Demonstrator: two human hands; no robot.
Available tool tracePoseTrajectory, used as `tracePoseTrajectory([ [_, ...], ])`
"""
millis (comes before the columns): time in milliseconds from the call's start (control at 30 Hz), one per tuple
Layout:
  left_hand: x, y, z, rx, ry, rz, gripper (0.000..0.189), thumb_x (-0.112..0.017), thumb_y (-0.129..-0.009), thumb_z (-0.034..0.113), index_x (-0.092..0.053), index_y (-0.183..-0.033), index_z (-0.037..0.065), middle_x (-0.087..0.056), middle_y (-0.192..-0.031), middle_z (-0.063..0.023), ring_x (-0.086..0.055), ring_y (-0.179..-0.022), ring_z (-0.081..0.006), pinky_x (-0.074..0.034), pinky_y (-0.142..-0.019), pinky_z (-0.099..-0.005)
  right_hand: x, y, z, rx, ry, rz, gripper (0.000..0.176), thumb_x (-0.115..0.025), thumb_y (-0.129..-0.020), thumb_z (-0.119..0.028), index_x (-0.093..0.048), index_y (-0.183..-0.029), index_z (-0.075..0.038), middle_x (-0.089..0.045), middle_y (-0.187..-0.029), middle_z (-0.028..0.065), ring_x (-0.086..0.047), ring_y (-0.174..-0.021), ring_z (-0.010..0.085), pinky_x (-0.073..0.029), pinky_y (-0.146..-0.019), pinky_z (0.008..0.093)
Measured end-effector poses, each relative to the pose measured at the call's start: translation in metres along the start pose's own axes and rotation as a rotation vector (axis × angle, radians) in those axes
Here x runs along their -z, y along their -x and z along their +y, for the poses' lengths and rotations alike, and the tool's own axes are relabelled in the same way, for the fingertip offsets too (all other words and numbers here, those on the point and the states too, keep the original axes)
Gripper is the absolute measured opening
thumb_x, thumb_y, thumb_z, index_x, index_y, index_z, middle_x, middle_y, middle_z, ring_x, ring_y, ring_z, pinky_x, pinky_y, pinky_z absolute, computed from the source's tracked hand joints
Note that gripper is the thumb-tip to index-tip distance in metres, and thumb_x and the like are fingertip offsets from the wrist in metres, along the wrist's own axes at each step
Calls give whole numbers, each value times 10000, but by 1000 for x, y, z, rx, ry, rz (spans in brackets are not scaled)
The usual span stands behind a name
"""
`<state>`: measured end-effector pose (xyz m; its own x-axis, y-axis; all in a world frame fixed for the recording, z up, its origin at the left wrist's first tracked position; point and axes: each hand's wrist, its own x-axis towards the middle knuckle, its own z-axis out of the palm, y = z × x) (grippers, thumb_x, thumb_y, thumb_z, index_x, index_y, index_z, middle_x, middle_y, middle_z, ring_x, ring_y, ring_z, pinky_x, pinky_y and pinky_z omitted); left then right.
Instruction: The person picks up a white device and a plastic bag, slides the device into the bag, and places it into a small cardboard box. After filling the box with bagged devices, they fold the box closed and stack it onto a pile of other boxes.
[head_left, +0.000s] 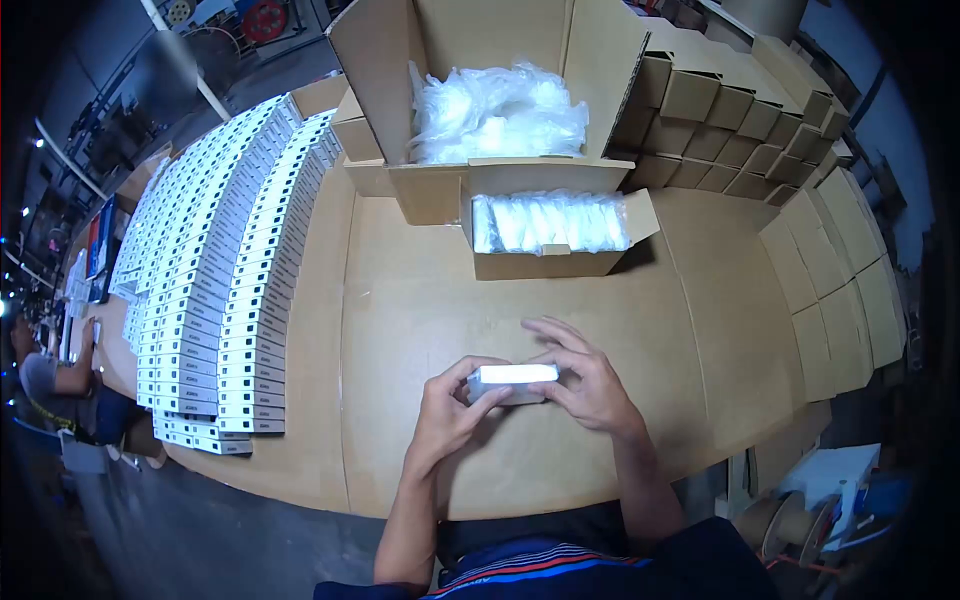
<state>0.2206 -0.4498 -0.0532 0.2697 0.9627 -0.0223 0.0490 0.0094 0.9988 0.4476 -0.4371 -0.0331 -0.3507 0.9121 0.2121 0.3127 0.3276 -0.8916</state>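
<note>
Near the front of the cardboard-covered table, a small white box (517, 374) with greyish, see-through wrapping at its edges is held between my two hands. My left hand (452, 405) pinches its left end between thumb and fingers. At the right end, my right hand (590, 385) grips it with thumb and a finger, while the other fingers are raised and spread. Beyond them stands an open brown carton (545, 265) packed with a row of plastic-wrapped items (550, 222).
Stacks of white boxes (190, 330) line the left side. A large open carton (500, 30) with clear plastic bags (500, 110) stands at the back. Brown cartons (740, 110) are piled at back right, more (830, 280) at right. Another person (75, 385) sits far left.
</note>
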Motion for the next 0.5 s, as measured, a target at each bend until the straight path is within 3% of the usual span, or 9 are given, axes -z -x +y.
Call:
tracePoseTrajectory([
  [67, 2, -2, -6, 9, 36, -8, 291, -770, -936, 65, -686, -1200, -23, -718, -1003, -47, -654, -845, -80, -539, -709, -230, 4, 0, -4, 26, 98, -18, 327, -821, -817, -69, -753, -1134, -24, -729, -1241, 123, -583, -1301, 343, -482, -1079, 437],
  [133, 4, -7, -2, 34, 84, -30, 292, -767, -938, 63, -683, -1202, -29, -716, -1022, -50, -652, -868, -80, -545, -732, -238, 8, -2, -13, 49, 162, -32, 341, -824, -816, -77, -736, -1142, -30, -736, -1153, 115, -658, -1102, 301, -544, -926, 417],
  [200, 12, -12, -2, 70, 126, -122, 322, -769, -927, 51, -672, -1224, -24, -706, -1092, -67, -649, -994, -117, -542, -843, -268, 20, -7, -33, 13, 140, -80, 331, -822, -818, -75, -722, -1130, -27, -736, -1089, 116, -690, -978, 280, -563, -836, 406],
  [300, 23, -25, -4, 11, 136, -161, 424, -783, -905, 39, -625, -1296, -13, -667, -1219, -89, -629, -1120, -153, -535, -935, -295, 35, -18, -35, 170, 308, -215, 297, -818, -827, -62, -696, -1095, -21, -711, -990, 142, -689, -789, 260, -562, -705, 395],
  [333, 28, -31, -6, -28, 129, -153, 469, -789, -898, 36, -605, -1326, -9, -649, -1265, -96, -621, -1152, -162, -533, -953, -300, 39, -23, -37, 150, 308, -120, 275, -813, -832, -53, -689, -1075, -17, -702, -970, 142, -687, -758, 250, -560, -669, 378],
  [400, 45, -51, 5, -56, -155, -23, 859, -943, -728, 148, -494, -1448, 19, -582, -1392, -139, -576, -1291, -253, -486, -1092, -406, 47, -35, -45, 115, 310, 73, 235, -803, -842, -35, -673, -1037, -9, -686, -931, 143, -681, -694, 230, -556, -598, 345],
  [433, 50, -64, 2, -83, -182, 24, 972, -970, -683, 171, -445, -1489, 27, -563, -1418, -154, -554, -1322, -266, -470, -1115, -429, 45, -46, -57, 102, 304, 243, 199, -788, -860, -28, -662, -1012, 2, -676, -913, 124, -674, -662, 176, -530, -517, 287],
  [500, 55, -94, -12, -164, -223, 97, 1134, -1002, -628, 195, -359, -1549, 39, -529, -1460, -171, -521, -1364, -283, -445, -1146, -457, 31, -65, -43, 39, 135, 487, 234, -766, -879, -11, -632, -1067, 23, -671, -962, 121, -694, -726, 162, -560, -516, 260],
])
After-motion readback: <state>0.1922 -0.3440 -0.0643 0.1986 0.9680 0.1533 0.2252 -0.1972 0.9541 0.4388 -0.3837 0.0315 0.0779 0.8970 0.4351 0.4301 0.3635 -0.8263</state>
